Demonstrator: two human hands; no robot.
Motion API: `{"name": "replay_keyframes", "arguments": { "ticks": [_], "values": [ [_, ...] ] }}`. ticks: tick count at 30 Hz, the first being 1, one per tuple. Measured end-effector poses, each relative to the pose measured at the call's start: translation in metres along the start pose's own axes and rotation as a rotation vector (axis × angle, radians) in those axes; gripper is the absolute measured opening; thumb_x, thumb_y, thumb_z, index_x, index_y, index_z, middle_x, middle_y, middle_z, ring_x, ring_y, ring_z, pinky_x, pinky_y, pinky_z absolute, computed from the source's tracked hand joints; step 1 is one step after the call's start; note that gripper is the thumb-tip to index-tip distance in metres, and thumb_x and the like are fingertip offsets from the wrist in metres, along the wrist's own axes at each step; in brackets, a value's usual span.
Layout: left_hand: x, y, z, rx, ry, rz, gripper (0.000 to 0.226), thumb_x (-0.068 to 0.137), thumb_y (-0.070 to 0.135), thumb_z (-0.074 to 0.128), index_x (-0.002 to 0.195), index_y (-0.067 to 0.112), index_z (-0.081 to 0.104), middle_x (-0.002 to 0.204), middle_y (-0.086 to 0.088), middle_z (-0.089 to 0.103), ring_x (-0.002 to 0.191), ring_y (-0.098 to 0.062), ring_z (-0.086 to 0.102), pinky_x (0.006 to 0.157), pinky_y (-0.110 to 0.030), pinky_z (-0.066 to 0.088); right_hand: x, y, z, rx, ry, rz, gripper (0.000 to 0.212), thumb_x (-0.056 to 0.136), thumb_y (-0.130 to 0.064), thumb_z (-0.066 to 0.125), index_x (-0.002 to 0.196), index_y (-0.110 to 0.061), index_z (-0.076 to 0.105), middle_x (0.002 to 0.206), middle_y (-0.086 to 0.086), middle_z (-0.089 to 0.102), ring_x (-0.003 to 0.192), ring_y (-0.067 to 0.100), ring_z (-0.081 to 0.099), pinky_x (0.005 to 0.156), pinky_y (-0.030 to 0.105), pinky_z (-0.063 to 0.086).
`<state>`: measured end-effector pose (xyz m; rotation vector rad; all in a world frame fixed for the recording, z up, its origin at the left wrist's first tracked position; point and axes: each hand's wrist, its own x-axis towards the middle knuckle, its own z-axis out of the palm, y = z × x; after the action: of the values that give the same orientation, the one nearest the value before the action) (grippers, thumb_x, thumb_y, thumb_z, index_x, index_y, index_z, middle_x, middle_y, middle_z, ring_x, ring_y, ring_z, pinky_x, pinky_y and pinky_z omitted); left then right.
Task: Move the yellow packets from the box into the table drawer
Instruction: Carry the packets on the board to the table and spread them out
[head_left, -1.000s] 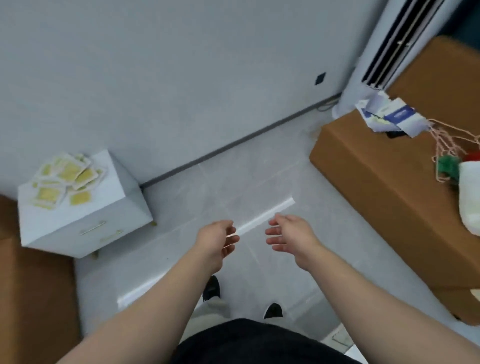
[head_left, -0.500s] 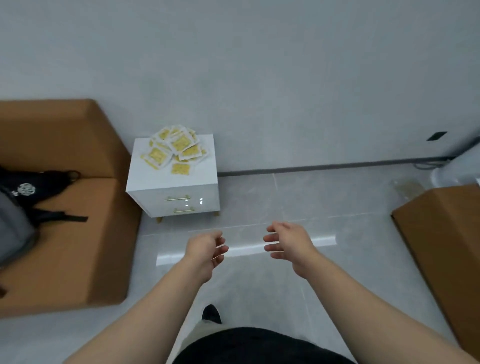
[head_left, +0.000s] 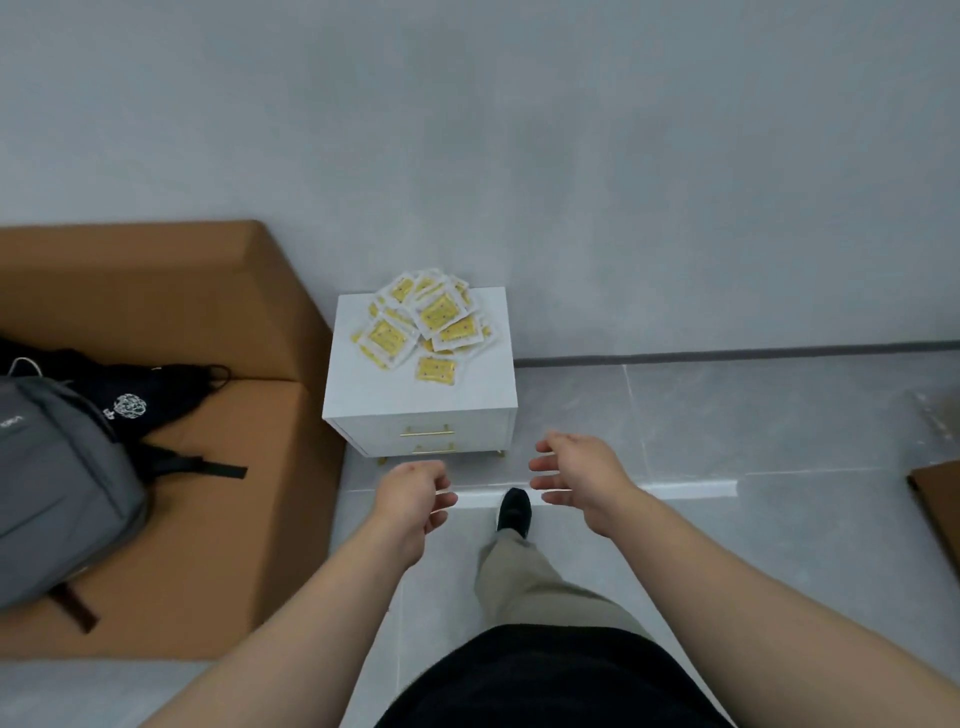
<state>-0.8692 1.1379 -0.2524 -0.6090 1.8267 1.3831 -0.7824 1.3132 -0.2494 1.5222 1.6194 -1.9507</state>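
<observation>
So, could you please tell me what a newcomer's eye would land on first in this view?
Most likely the heap of yellow packets, bright against the top of the small white drawer table in the middle. Next come the two bare hands held out low in front of it, the left hand and the right hand, both empty with fingers loose. At the left, a grey backpack lies on a brown seat.

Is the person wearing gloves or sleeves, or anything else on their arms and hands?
No. The left hand and right hand are bare, and no gloves, rings or watch show. The forearms are bare too, with no sleeve in view. Below them are a black garment, a beige trouser leg and a black shoe.
</observation>
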Motion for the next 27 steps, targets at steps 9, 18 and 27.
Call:
{"name": "replay_keyframes", "arguments": {
  "ticks": [9,18,27],
  "values": [
    [0.109,0.118,-0.009,0.067,0.111,-0.034,0.008,0.098,0.015,0.056,0.092,0.012,0.061,0.080,-0.005,0.061,0.061,-0.017,0.059,0.052,-0.026,0.042,0.116,-0.107,0.035,-0.087,-0.068,0.067,0.028,0.103,-0.031,0.048,0.104,-0.007,0.064,0.092,0.011,0.068,0.068,0.023,0.062,0.066,0.034,0.050],
    [0.195,0.187,-0.008,0.250,0.090,-0.031,0.007,0.097,0.016,0.054,0.095,0.011,0.059,0.090,-0.007,0.060,0.065,-0.020,0.061,0.055,-0.029,0.042,0.191,-0.167,0.075,-0.095,-0.053,0.207,0.030,0.103,-0.030,0.046,0.111,-0.006,0.062,0.090,0.009,0.063,0.066,0.022,0.061,0.061,0.030,0.047],
    [0.340,0.230,0.004,0.720,-0.022,0.029,0.022,0.095,0.029,0.064,0.105,0.010,0.061,0.092,-0.007,0.066,0.083,-0.025,0.065,0.079,-0.038,0.056,0.263,-0.166,0.134,0.131,0.141,0.369,0.028,0.102,-0.031,0.050,0.110,-0.006,0.059,0.088,0.010,0.061,0.063,0.022,0.061,0.054,0.028,0.048]
  ]
}}
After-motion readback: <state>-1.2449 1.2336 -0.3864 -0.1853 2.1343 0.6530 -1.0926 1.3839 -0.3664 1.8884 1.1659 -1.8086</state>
